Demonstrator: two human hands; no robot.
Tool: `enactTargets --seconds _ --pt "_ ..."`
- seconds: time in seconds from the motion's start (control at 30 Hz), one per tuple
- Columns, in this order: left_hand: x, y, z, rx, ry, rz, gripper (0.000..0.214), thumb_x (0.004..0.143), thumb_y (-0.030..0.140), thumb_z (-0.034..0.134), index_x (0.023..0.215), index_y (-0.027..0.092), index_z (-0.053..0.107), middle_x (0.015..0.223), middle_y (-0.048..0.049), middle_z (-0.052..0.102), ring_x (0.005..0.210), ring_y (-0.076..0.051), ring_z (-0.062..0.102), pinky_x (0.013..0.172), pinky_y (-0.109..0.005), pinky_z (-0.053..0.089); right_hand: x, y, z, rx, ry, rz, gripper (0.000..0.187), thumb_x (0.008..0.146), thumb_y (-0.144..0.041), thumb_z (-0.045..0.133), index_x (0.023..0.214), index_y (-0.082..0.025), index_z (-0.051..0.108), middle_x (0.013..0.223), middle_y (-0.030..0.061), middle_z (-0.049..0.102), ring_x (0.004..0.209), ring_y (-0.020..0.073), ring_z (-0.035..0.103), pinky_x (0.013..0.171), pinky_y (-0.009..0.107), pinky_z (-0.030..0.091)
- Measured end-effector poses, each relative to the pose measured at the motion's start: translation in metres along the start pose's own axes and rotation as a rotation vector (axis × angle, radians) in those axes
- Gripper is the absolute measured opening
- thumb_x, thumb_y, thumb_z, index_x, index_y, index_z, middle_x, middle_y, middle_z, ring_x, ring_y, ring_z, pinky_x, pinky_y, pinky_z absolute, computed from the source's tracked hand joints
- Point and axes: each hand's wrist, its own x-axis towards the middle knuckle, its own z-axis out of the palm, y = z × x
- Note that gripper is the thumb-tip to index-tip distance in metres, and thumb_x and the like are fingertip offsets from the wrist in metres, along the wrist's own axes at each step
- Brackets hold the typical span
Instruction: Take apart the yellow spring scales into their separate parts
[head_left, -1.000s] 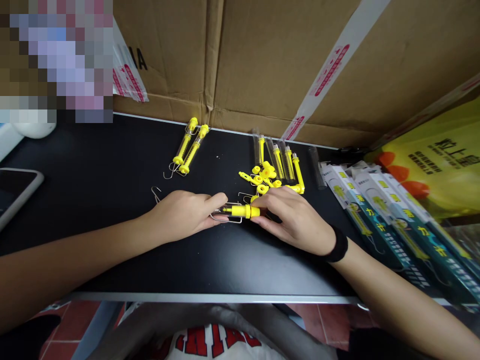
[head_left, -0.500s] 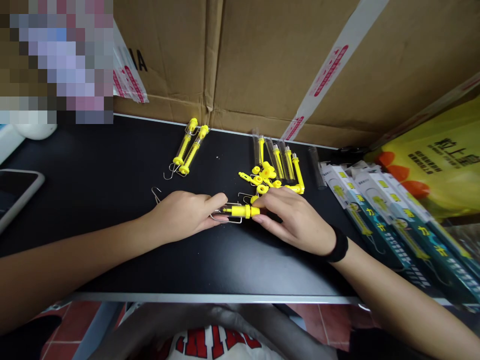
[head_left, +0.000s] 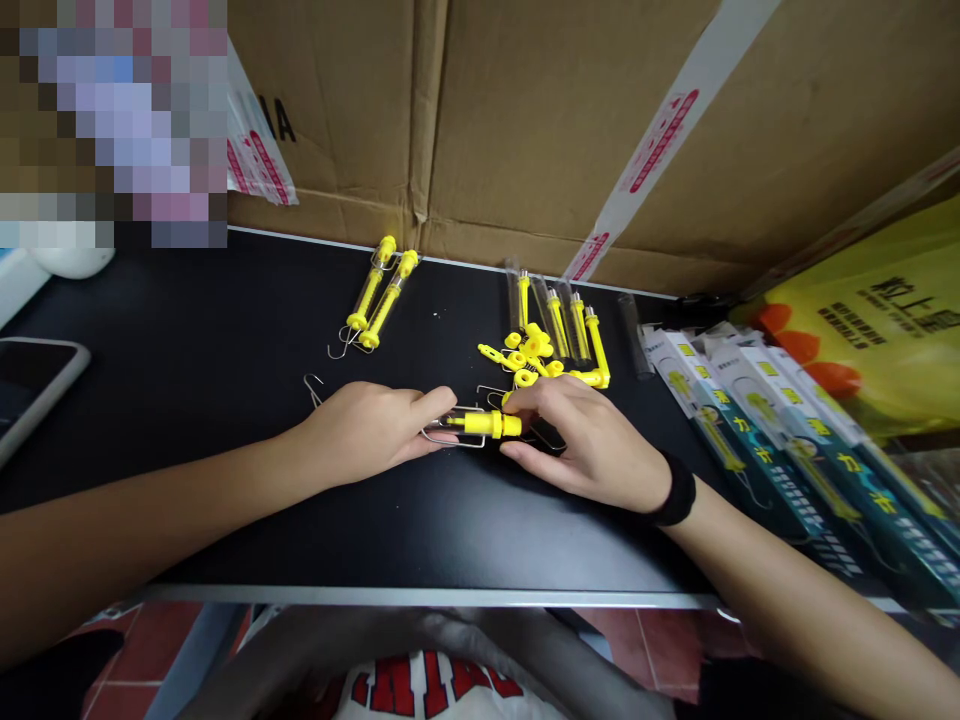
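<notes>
My left hand [head_left: 382, 425] is closed around a yellow spring scale [head_left: 484, 424] with a clear tube and a bent wire frame. It lies level, its yellow end cap [head_left: 511, 426] pointing right; a wire hook [head_left: 313, 388] sticks out beyond my left knuckles. My right hand [head_left: 585, 440] is beside the cap, thumb and index finger spread on either side. Whether the index finger still touches the cap I cannot tell. Just behind my right fingers lies a pile of small yellow parts [head_left: 534, 345] and wire hooks, partly hidden by the hand.
Two assembled spring scales [head_left: 386, 300] lie at the back. Clear tubes with yellow rods [head_left: 577, 325] lie behind the pile. Boxed spring scales [head_left: 795, 440] and a yellow bag [head_left: 870, 310] are at right, a phone [head_left: 37, 385] at left. A cardboard box [head_left: 510, 130] borders the table's back.
My right thumb has come away from the end cap and the fingers have spread apart. The left hand keeps the spring scale in nearly the same place.
</notes>
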Motion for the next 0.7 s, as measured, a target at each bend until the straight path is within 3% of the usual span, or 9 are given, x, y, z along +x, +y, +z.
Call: enactTargets --seconds 0.27,0.7 --pt "-0.0009 -0.0005 0.0004 -0.030 -0.030 -0.004 0.027 0.093 0.046 0.034 0.093 0.021 0.044 0.072 0.0034 0.064 0.062 -0.014 0.064 0.046 -0.021 0.029 0.0026 -0.0003 -0.0015 -0.040 -0.085 0.003 0.024 0.093 -0.035 0.039 0.089 -0.016 0.054 0.078 0.0056 0.059 0.072 0.0177 0.051 0.070 0.031 0.037" --pt "-0.0001 -0.0018 -0.0012 -0.051 -0.062 -0.023 0.025 0.093 0.045 0.035 0.091 0.022 0.041 0.080 0.0038 0.065 0.068 -0.015 0.065 0.050 -0.022 0.035 0.0028 -0.0011 0.0026 -0.036 -0.026 0.018 0.025 0.090 -0.039 0.043 0.096 -0.016 0.052 0.082 0.0055 0.059 0.076 0.0178 0.052 0.071 0.029 0.036"
